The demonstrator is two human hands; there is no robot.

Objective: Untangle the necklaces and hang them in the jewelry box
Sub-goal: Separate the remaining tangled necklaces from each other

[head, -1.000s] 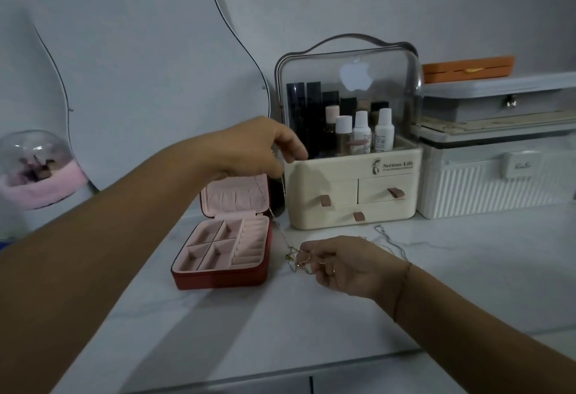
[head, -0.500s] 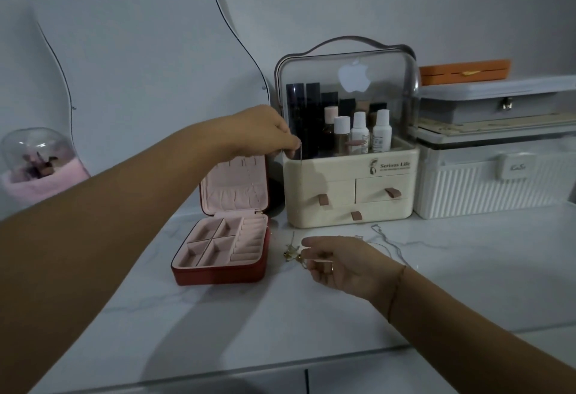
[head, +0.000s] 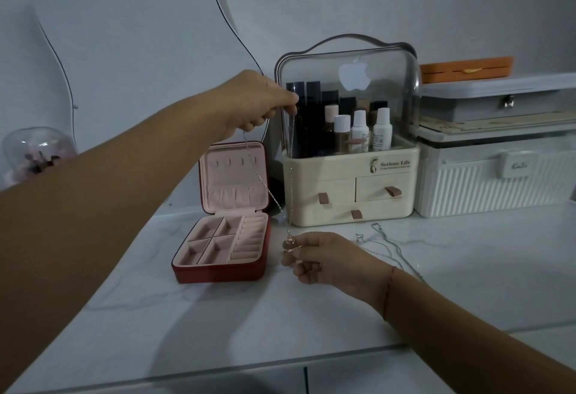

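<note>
left hand (head: 254, 104): raised in front of the organizer's dome, fingers curling down and pinching the top of a thin silver-coloured chain necklace (head: 291, 175)
right hand (head: 327, 258): low over the counter, thumb and forefinger pinching the small rose-gold pendant (head: 290, 242) at the chain's bottom; other fingers curling under
necklace: hanging taut between the 2 hands in 2 strands, 1 dropping straight from the left fingertips, 1 running diagonally from under the left palm; both are meeting at the pendant
red square jewelry box with pink lining (head: 218, 273): sitting open on the counter just left of the right hand, lid standing upright, 4 small hooks showing in the lid; the diagonal strand is crossing in front of the lid
loose silver necklaces (head: 386, 244): lying tangled on the counter just right of the right hand
white marble-pattern counter (head: 311, 315): carrying everything
cream cosmetic organizer with clear domed cover (head: 349, 189): standing behind the hands, bottles inside
white ribbed storage case (head: 498, 189): sitting right of the organizer
</note>
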